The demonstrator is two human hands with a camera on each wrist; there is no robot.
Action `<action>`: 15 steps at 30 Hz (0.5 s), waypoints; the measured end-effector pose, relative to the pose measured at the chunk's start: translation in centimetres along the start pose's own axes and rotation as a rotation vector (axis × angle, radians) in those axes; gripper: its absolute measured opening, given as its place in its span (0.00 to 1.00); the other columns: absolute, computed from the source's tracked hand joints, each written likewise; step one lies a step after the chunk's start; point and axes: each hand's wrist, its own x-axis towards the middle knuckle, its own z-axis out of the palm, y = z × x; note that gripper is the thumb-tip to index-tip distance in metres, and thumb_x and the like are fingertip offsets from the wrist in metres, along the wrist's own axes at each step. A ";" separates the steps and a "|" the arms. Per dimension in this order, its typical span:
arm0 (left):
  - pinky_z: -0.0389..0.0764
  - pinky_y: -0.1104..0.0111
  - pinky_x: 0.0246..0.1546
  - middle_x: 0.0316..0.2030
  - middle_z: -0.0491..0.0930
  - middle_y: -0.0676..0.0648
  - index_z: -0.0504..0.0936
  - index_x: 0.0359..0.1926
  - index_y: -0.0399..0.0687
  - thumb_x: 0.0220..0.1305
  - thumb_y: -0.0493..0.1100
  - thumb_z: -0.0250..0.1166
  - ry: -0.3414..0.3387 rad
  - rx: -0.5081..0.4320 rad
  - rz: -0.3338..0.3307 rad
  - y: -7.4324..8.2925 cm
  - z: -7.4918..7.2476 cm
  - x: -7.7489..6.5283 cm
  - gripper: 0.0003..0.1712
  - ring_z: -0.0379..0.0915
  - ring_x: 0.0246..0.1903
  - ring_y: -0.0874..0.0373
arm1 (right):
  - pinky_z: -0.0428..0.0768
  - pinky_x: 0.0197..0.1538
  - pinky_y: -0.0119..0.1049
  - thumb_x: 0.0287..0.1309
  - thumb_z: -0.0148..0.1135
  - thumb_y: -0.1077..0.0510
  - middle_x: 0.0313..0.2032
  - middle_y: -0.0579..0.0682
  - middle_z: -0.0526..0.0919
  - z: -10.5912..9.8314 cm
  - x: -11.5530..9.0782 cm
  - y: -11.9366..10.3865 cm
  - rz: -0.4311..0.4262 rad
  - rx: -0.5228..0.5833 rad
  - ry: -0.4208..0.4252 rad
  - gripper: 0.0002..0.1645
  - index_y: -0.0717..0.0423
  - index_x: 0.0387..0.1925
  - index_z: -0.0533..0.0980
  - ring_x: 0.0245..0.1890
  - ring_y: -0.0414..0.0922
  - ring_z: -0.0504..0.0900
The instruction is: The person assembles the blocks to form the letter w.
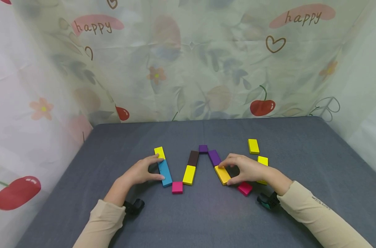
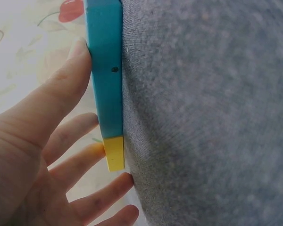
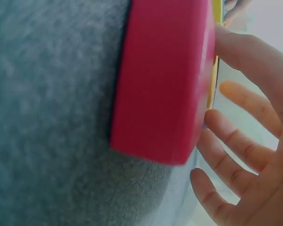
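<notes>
A zigzag row of wooden blocks lies on the grey cloth. My left hand (image 1: 141, 170) rests at its left arm, fingertips at the yellow block (image 1: 159, 152) and thumb against the blue block (image 1: 165, 173). In the left wrist view the fingers are spread and fairly straight beside the blue block (image 2: 106, 70). My right hand (image 1: 245, 168) pinches the yellow-orange block (image 1: 222, 175) between thumb and index finger. That block sits just below a purple block (image 1: 214, 157). Close under the right hand is a tilted pink block (image 1: 245, 188), large in the right wrist view.
Between the hands stand a pink block (image 1: 177, 187), a yellow block (image 1: 189, 175), a dark brown block (image 1: 193, 158) and a small purple block (image 1: 203, 149). Two yellow blocks, one farther back (image 1: 253, 146) and one partly hidden (image 1: 262, 161), lie right. A patterned curtain (image 1: 191, 69) hangs behind.
</notes>
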 end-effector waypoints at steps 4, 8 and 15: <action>0.62 0.45 0.64 0.69 0.58 0.38 0.68 0.65 0.46 0.51 0.55 0.70 0.000 -0.003 -0.003 0.0 0.1 0.1 0.42 0.53 0.68 0.39 | 0.76 0.47 0.37 0.47 0.70 0.44 0.43 0.43 0.75 0.1 0.2 -0.2 0.033 0.011 -0.016 0.34 0.46 0.56 0.74 0.43 0.41 0.72; 0.62 0.45 0.64 0.69 0.58 0.38 0.68 0.65 0.45 0.51 0.54 0.70 -0.001 -0.010 -0.004 0.0 0.1 0.1 0.42 0.53 0.68 0.39 | 0.74 0.44 0.35 0.47 0.70 0.44 0.41 0.44 0.74 0.2 0.3 -0.3 0.037 0.009 -0.024 0.34 0.46 0.57 0.73 0.41 0.41 0.71; 0.62 0.45 0.65 0.69 0.58 0.38 0.67 0.65 0.45 0.51 0.54 0.70 -0.004 -0.007 -0.002 0.0 0.0 0.1 0.42 0.53 0.69 0.39 | 0.74 0.42 0.34 0.47 0.70 0.43 0.40 0.44 0.73 0.3 0.4 -0.3 0.040 0.001 -0.026 0.34 0.47 0.57 0.73 0.40 0.41 0.70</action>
